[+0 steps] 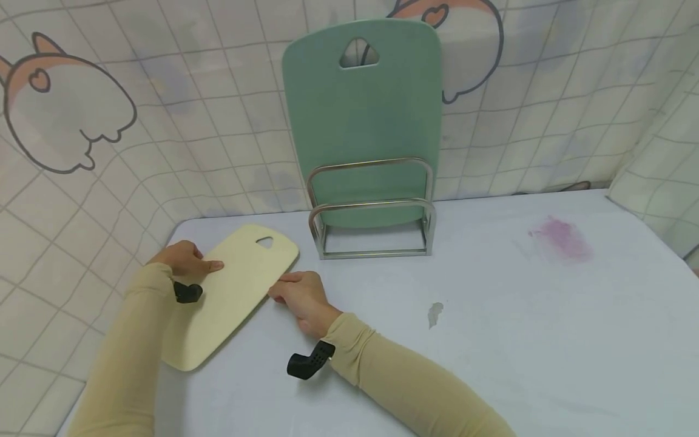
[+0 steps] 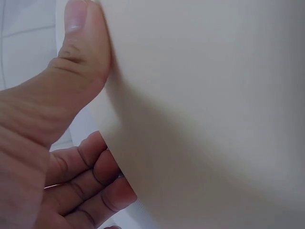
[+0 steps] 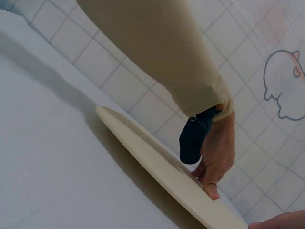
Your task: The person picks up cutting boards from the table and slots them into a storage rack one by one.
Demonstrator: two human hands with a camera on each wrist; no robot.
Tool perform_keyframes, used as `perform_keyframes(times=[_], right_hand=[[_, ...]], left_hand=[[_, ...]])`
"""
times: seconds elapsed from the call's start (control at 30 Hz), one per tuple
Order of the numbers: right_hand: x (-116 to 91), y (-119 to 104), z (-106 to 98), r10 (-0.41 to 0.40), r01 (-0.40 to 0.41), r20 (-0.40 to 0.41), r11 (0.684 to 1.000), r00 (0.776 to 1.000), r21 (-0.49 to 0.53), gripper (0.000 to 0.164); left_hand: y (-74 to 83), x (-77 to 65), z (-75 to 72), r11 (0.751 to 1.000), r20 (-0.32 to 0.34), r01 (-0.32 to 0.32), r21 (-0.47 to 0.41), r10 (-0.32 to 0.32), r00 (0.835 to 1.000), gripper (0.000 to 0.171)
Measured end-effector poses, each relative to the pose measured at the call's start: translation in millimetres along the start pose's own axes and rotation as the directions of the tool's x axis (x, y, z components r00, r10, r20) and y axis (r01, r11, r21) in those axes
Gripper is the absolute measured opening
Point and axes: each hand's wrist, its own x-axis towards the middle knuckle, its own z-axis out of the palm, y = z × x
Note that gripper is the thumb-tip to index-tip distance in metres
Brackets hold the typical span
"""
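On the left side of the white counter (image 1: 519,358), at the foot of the wall, lies a pale cream board (image 1: 232,297), set at a slant. It is smooth, matte and plain, with rounded corners and a small triangular hole (image 1: 264,242) near its far end. The right wrist view shows a thick, rounded rim with a shadow beneath; whether any part rests on the counter is hard to tell. Beyond it, a larger green board (image 1: 371,109) stands in a shiny bent-metal rack (image 1: 371,203), before a creased, grid-printed wall covering (image 1: 218,121).

The left hand (image 1: 188,260) grips the cream board's left edge, thumb over the face, fingers (image 2: 116,193) curled under. The right hand (image 1: 303,300), arm reaching across, pinches the opposite edge, its fingers closed on the rim. Both arms wear beige, finely ribbed sleeves (image 3: 152,52).
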Motion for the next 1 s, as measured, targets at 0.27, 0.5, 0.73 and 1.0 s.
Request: perform_keyframes(times=[0.27,0.5,0.73,1.0], right_hand=[[1.7,3.5,-0.3,-0.014,0.013,-0.015,0.999,1.0,-0.037,0.04],[1.9,3.3,-0.8,-0.027,0.026,-0.017,0.999,0.999,-0.041,0.044],[4.4,1.8,-4.2,0.001,-0.002,-0.017,0.998,1.0,-0.059,0.042],[7.1,3.4,-4.8,-0.004,0.003,-0.007,0.999,1.0,-0.043,0.04]], left_hand=[[-3.2,3.3,3.8,1.0,0.003,0.001,-0.005,-0.001,1.0,0.102],[1.0,-0.6,3.1,1.0,0.003,0.014,-0.018,-0.014,1.0,0.104],[3.1,-1.2,3.4,0.999,0.012,0.04,-0.034,-0.04,0.999,0.108],[3.1,-0.1,1.6,0.997,0.022,0.054,-0.052,-0.053,0.998,0.109]])
